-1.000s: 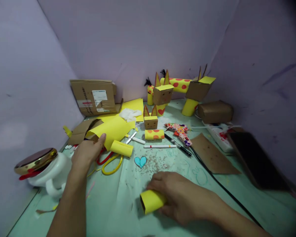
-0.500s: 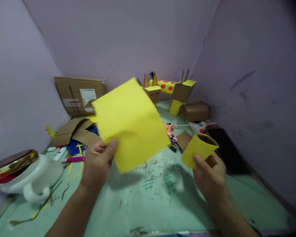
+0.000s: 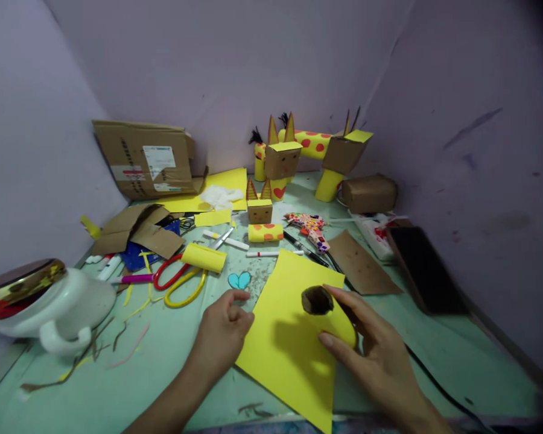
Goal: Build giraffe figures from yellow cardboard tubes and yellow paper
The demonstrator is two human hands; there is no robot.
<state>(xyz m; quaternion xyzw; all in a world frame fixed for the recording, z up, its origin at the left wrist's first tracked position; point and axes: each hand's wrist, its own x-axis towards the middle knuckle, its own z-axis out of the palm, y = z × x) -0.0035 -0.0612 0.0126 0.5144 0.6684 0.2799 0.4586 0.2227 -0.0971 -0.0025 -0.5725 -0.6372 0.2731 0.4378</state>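
My right hand [image 3: 380, 349] holds a short cardboard tube [image 3: 341, 322] wrapped in yellow paper, thumb on one side and fingers on the other. The tube is tilted, its hollow brown end facing up and left, above a yellow sheet of paper [image 3: 280, 325] lying on the table. My left hand [image 3: 226, 328] is by the sheet's left edge, fingers loosely curled, thumb and forefinger apart with nothing between them. Beyond it lie a blue paper heart [image 3: 239, 280], scissors with red and yellow handles [image 3: 185, 289], and a second yellow-covered tube [image 3: 204, 258] resting across the scissors.
Cardboard animal figures [image 3: 283, 160] stand at the back, near a cardboard box [image 3: 149, 160]. A patterned glue gun [image 3: 310, 226], pens [image 3: 305, 248] and a brown cardboard piece [image 3: 364, 265] lie mid-table. A phone [image 3: 428, 268] is at right; a white pot [image 3: 72, 307] stands left.
The yellow sheet came down from the air onto the table, and my left hand let go of it. My right hand moved left with the tube, bringing it over the sheet.
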